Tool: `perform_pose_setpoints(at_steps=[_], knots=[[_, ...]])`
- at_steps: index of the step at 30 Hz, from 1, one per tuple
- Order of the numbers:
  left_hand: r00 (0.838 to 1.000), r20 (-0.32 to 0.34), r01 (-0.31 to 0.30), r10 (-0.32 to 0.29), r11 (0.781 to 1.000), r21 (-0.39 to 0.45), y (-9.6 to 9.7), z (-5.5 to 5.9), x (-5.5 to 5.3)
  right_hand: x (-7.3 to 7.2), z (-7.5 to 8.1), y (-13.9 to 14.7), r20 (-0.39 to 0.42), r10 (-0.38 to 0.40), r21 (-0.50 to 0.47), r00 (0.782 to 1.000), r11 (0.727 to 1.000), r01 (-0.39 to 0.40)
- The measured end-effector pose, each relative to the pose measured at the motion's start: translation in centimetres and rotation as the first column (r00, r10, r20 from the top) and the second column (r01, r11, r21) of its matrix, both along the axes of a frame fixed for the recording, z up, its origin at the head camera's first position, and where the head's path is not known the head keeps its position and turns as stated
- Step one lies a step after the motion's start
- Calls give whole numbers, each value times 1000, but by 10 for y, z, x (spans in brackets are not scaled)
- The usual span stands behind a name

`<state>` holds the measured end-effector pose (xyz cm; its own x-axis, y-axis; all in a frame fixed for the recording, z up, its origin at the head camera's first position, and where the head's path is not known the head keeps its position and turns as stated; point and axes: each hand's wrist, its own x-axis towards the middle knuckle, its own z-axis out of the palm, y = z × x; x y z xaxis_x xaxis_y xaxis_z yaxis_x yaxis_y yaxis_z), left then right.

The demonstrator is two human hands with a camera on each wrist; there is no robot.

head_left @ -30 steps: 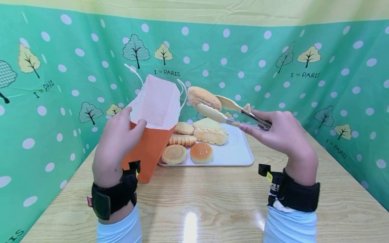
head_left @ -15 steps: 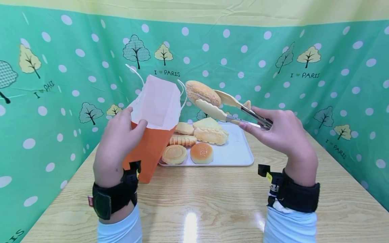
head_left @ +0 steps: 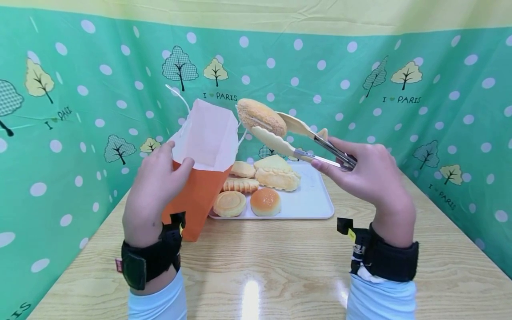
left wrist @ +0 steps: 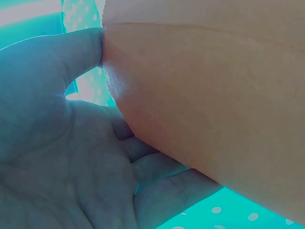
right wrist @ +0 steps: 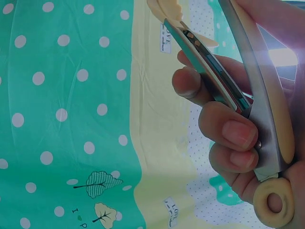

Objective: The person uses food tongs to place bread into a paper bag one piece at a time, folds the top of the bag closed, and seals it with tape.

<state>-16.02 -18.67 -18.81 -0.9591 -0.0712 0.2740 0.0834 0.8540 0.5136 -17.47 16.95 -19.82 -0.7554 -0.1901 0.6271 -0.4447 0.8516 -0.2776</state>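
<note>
My left hand (head_left: 154,186) holds an orange paper bag (head_left: 196,195) by its near left top edge, thumb toward me and fingers behind. The bag stands tilted, its white inside showing and white cord handles at the mouth. In the left wrist view, the bag's side (left wrist: 200,95) covers the fingertips. My right hand (head_left: 368,173) grips metal tongs (head_left: 276,141) with cream scalloped tips. An oval, crumb-coated bread (head_left: 260,116) is pinched in those tips, raised just right of the bag's mouth. The tongs' cream ring (right wrist: 274,202) shows below the palm in the right wrist view.
A white tray (head_left: 308,200) lies behind the bag, which overlaps its left end. On it are a sesame bun (head_left: 266,202), a round flat pastry (head_left: 229,203), a ridged roll (head_left: 241,185) and a triangular pastry (head_left: 277,175). A dotted green curtain (head_left: 320,89) encloses the table.
The bread in the tongs has moved left and a little upward, closer to the bag's mouth, now overlapping the right cord handle. The left hand and the bag stay nearly still.
</note>
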Motion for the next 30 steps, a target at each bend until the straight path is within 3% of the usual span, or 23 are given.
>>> perform_pose_setpoints(at_steps=[16,30], knots=[[1000,18,2,-3,1000,7,-3,0,-2,-1,2,-25,-87,84,13,993,996,-83],[1000,-3,20,-20,1000,4,-4,1,-2,-2,1,-41,-110,139,12,984,990,-138]])
